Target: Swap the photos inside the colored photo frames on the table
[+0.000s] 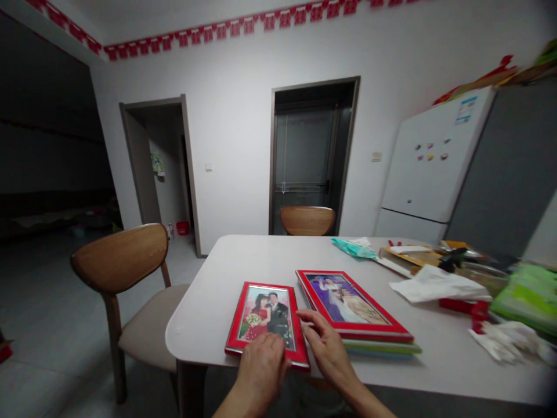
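A small red-framed photo (264, 313) lies flat near the front edge of the white table (243, 255). My left hand (261, 366) rests on the frame's lower edge with its fingers curled down over it. My right hand (326, 345) lies at the frame's right edge, fingers stretched flat and apart, touching the gap between this frame and a larger red-framed photo (348, 305). That larger frame sits on top of a stack of other flat frames (383, 348).
Wooden chairs stand at the table's left (126, 261) and far side (307, 219). The table's right part holds crumpled white tissue (435, 284), papers, a green pack (528, 296) and small clutter. A white fridge (430, 168) stands behind, with doorways in the far wall.
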